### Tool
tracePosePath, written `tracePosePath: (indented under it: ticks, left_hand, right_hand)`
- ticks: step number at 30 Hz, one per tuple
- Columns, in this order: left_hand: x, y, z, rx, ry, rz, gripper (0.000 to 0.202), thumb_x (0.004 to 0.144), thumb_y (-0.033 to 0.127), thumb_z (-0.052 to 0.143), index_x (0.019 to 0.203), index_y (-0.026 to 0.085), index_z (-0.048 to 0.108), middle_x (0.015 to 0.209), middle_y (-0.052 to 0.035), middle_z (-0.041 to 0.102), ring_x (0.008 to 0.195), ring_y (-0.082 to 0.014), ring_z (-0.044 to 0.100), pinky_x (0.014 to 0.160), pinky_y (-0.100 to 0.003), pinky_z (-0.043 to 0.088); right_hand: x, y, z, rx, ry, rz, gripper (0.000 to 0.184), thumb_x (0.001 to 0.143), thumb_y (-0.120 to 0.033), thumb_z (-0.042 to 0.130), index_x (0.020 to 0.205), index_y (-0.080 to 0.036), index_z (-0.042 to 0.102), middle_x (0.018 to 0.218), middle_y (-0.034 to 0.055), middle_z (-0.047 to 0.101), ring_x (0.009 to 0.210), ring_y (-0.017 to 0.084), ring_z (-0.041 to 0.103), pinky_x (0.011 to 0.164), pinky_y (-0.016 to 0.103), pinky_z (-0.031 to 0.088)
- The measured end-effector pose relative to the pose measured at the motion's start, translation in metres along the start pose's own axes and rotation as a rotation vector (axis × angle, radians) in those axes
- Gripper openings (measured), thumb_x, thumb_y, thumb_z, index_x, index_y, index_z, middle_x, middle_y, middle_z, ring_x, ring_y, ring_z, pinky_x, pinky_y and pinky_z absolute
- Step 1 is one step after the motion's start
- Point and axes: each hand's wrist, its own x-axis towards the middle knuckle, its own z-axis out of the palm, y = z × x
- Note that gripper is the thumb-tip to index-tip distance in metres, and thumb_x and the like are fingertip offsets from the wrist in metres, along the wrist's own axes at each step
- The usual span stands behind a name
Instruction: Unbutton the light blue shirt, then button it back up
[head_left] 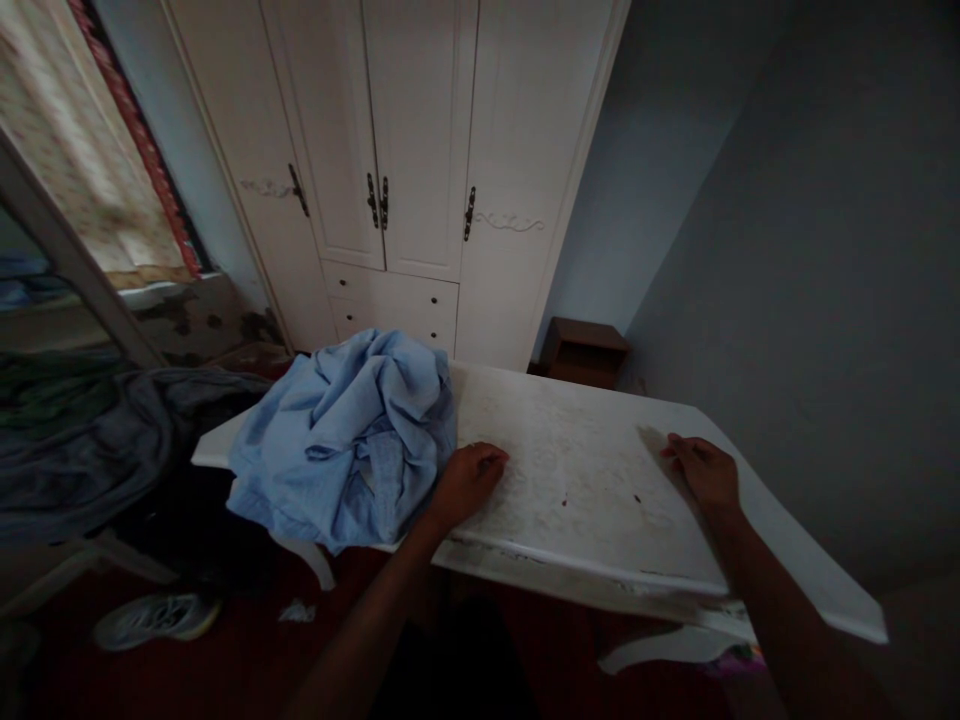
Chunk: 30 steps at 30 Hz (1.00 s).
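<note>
A crumpled light blue garment (352, 420), denim-like, lies in a heap on the left part of the white table (570, 430). Its exact kind cannot be told from the folds. My left hand (472, 480) is right beside the heap's right edge, low over the tabletop, its fingers curled in with nothing visible in them. Over the right part of the table, well apart from the garment, my right hand (703, 470) has its fingers drawn together. No object shows in it. Two small dark specks lie on the tabletop between the hands.
Behind the table stands a white wardrobe (420, 130) with dark handles. A small brown cabinet (585, 345) sits by the grey wall. Dark grey cloth (135, 430) hangs at the left, near a curtained window. A shoe (157, 620) lies on the red floor.
</note>
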Motion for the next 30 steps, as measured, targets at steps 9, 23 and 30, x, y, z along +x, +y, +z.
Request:
tracePosePath:
  ticks: [9, 23, 30]
  left_hand:
    - [-0.013, 0.019, -0.006, -0.135, 0.037, 0.058, 0.020, 0.088, 0.027, 0.053, 0.090, 0.018, 0.071, 0.090, -0.0051, 0.073, 0.085, -0.0172, 0.066, 0.081, -0.030, 0.052]
    - [-0.100, 0.047, -0.142, -0.328, 0.747, -0.336, 0.021, 0.076, 0.037, 0.064, 0.080, 0.017, 0.069, 0.043, 0.0083, 0.033, 0.037, -0.0055, 0.026, 0.038, -0.018, 0.019]
    - [-0.069, 0.021, -0.192, -0.126, 1.101, -0.328, 0.028, 0.071, 0.037, 0.063, 0.087, 0.016, 0.069, 0.050, 0.0070, 0.043, 0.040, -0.0069, 0.031, 0.039, -0.019, 0.022]
  right_hand:
    - [0.005, 0.007, 0.002, -0.050, -0.033, 0.002, 0.068, 0.063, -0.083, 0.052, 0.060, -0.017, 0.067, 0.048, 0.0057, 0.060, 0.047, 0.020, 0.055, 0.050, 0.033, 0.040]
    - [-0.023, -0.031, 0.019, 0.055, 0.016, -0.235, 0.045, 0.079, -0.064, 0.056, 0.061, -0.023, 0.061, 0.061, 0.0054, 0.061, 0.059, 0.021, 0.057, 0.064, 0.035, 0.044]
    - [-0.039, -0.151, 0.104, 0.259, -0.592, -0.544, 0.042, 0.087, -0.060, 0.049, 0.092, -0.023, 0.069, 0.098, 0.0077, 0.072, 0.093, 0.026, 0.065, 0.088, 0.040, 0.048]
